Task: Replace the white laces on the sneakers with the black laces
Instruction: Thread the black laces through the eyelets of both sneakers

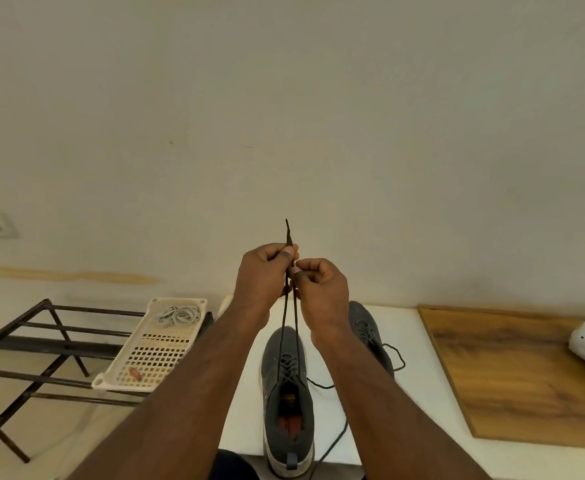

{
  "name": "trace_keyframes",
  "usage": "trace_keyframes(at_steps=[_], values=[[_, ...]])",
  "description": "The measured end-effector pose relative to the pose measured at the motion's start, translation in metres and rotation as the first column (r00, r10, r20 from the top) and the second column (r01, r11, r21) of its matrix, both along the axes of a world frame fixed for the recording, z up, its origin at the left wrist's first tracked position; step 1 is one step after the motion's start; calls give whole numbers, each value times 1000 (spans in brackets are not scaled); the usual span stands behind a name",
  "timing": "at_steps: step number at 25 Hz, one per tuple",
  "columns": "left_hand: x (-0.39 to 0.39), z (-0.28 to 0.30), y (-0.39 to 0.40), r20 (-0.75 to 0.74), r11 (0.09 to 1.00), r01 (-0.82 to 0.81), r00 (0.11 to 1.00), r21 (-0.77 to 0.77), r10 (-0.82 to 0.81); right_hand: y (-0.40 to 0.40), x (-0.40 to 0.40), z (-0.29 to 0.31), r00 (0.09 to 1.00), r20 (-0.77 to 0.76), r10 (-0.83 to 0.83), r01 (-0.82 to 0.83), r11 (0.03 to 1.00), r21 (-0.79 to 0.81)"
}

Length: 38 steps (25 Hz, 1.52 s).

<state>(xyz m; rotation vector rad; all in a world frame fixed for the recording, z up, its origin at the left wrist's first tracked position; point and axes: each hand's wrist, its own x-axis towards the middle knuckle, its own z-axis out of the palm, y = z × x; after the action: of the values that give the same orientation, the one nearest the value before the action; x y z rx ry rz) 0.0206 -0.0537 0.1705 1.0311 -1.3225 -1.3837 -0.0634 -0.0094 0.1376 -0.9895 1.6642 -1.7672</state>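
Both hands are raised together above the near sneaker point(287, 386), the left hand point(263, 271) and right hand point(322, 289) each pinching the two ends of the black lace point(289, 320) and drawing them up taut. That sneaker is already showing black crisscrosses; the far sneaker point(367, 330) is looking laced too, its ends lying loose. Tying seems left. The white laces point(180, 314) are lying in a cream basket point(152, 358) over a metal rack point(24, 344), beside the white desk point(405, 344), wooden board point(512, 368) and bare wall point(284, 116).
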Motion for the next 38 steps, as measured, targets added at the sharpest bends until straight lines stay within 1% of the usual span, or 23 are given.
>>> trace_keyframes(at_steps=[3,5,6,7,8,9,10,11,12,13,14,16,17,18,19,21,24,28,30,33,35,38], values=[[0,5,6,-6,999,36,999,5,-36,6,1,5,999,-32,41,-41,999,-3],[7,3,4,-11,999,-38,999,22,38,17,-8,4,997,20,70,-71,997,9],[15,-5,1,41,995,-103,994,16,102,26,-15,-2,997,27,74,-76,995,58],[26,-16,-3,146,987,-160,976,-10,159,37,-23,-14,996,-11,84,-81,986,145],[38,-33,-6,313,983,-181,932,-42,185,49,-32,-32,988,-99,120,-88,957,276],[50,-53,-7,526,986,-153,834,-66,165,61,-39,-51,957,-206,205,-99,896,433],[60,-75,-4,729,993,-95,674,-74,119,70,-43,-71,897,-297,328,-101,805,584],[65,-98,3,870,997,-40,487,-71,82,77,-46,-89,825,-339,451,-96,704,703],[65,-122,10,933,996,8,351,-86,77,79,-48,-104,770,-345,536,-91,627,774],[64,-143,15,950,993,58,302,-104,82,77,-50,-115,745,-347,570,-88,599,796],[59,-161,17,939,990,97,339,-105,66,71,-52,-120,739,-365,566,-79,611,787],[48,-187,16,862,986,152,506,-62,-24,52,-55,-126,771,-414,483,-60,703,708],[41,-194,15,831,982,180,555,-59,-52,41,-54,-129,785,-423,452,-64,739,671],[36,-198,13,815,979,191,577,-67,-57,29,-53,-132,781,-428,455,-78,751,656],[29,-204,9,803,977,195,594,-81,-51,17,-51,-139,761,-434,482,-93,743,663],[21,-211,-1,796,976,203,602,-78,-62,-5,-48,-152,692,-449,566,-123,704,699],[16,-230,-20,808,974,221,583,-59,-83,-29,-52,-161,588,-441,678,-161,632,758],[13,-237,-36,806,968,244,584,-56,-101,-39,-59,-167,511,-486,709,-130,622,772],[12,-236,-37,802,960,267,590,-84,-94,-38,-56,-173,516,-499,697,-136,642,755],[14,-239,-35,779,947,297,619,-119,-96,-34,-53,-181,588,-483,649,-167,681,713],[14,-240,-35,773,944,313,624,-110,-117,-31,-54,-184,616,-481,624,-170,701,693],[14,-239,-35,763,947,308,633,-91,-132,-28,-53,-185,629,-485,608,-173,718,675]])
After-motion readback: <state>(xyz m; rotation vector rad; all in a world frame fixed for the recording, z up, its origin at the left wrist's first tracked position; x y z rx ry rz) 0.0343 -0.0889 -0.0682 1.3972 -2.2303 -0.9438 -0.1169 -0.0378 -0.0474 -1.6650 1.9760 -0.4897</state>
